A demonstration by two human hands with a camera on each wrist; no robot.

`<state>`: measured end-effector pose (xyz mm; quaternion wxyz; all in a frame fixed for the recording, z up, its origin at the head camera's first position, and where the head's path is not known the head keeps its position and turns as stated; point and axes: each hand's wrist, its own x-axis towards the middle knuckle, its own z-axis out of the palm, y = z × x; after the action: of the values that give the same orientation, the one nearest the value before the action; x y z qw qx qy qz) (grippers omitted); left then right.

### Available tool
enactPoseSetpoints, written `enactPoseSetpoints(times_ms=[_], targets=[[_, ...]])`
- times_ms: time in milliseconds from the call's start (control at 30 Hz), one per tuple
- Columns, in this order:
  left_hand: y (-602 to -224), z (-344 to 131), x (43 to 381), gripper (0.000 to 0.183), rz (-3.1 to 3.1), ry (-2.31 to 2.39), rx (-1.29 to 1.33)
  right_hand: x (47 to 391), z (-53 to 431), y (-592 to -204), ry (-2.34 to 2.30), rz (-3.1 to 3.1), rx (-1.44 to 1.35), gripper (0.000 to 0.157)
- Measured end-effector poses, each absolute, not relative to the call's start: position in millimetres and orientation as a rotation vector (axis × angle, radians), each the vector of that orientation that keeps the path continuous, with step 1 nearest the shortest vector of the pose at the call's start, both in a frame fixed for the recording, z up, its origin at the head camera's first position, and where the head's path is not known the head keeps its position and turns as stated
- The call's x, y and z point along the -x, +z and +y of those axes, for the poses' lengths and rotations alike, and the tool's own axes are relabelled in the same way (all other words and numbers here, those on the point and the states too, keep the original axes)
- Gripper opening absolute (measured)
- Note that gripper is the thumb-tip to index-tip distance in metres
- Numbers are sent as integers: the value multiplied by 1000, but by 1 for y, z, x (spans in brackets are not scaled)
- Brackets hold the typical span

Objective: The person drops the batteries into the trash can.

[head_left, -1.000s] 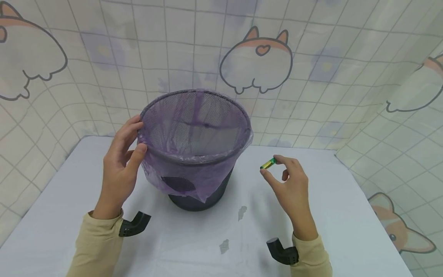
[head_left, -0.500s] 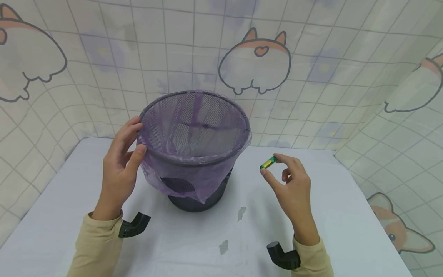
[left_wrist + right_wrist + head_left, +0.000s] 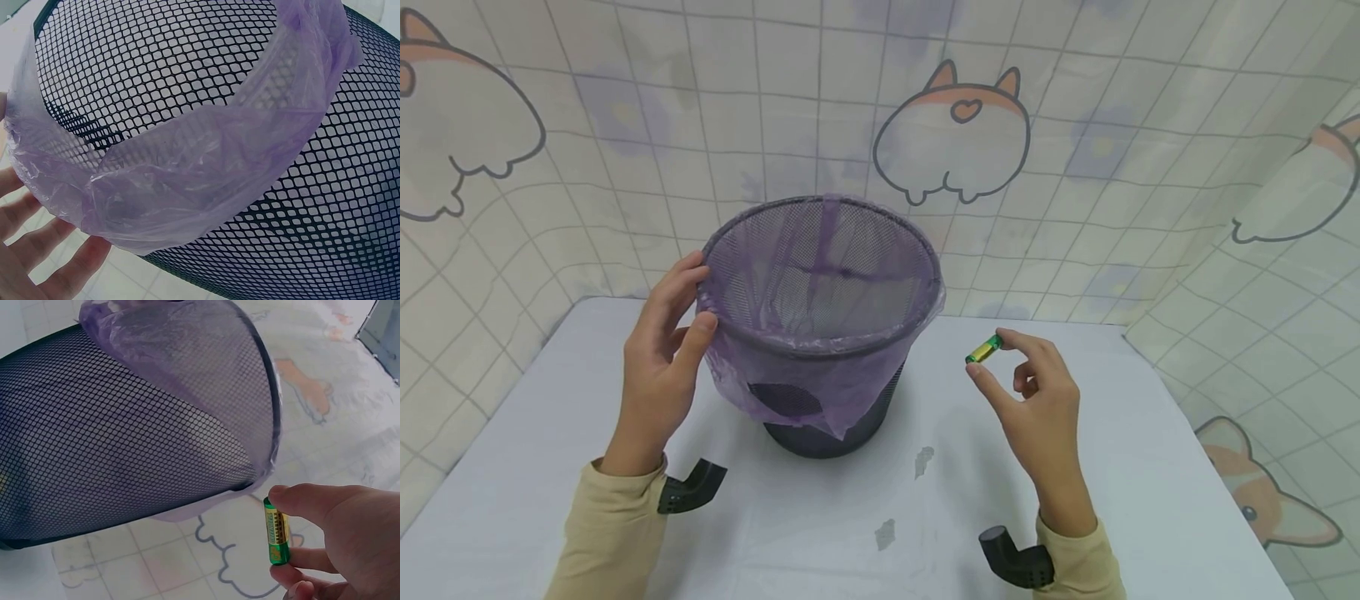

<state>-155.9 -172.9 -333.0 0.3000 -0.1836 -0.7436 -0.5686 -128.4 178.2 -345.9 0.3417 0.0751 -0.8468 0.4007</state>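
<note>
A black mesh wastebasket (image 3: 827,446) stands on the white table, lined with a thin purple plastic bag (image 3: 850,379) folded over its rim. My left hand (image 3: 658,367) holds the rim at the left, thumb outside and fingertips at the edge; in the left wrist view its fingers (image 3: 81,265) lie against the bag. To the right of the basket, my right hand (image 3: 1037,408) pinches a small green and gold battery (image 3: 984,349) by its two ends, above the table and apart from the basket. The right wrist view shows the battery (image 3: 277,531) between thumb and fingertips.
The white table (image 3: 820,533) has two grey patches on its surface. Behind and at both sides hangs a checked curtain (image 3: 760,108) with corgi drawings. Each sleeve carries a black wrist mount (image 3: 692,487).
My right hand has shifted very slightly right with the battery still pinched. The left hand and the basket stay as they were.
</note>
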Motion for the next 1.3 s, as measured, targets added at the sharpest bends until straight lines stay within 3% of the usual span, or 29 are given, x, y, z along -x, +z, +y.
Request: enactPoseSetpoints(times_ms=[1300], targets=[[-332, -173, 156, 43, -1976, -1512, 488, 132, 158, -311, 1140, -2122, -340, 46]])
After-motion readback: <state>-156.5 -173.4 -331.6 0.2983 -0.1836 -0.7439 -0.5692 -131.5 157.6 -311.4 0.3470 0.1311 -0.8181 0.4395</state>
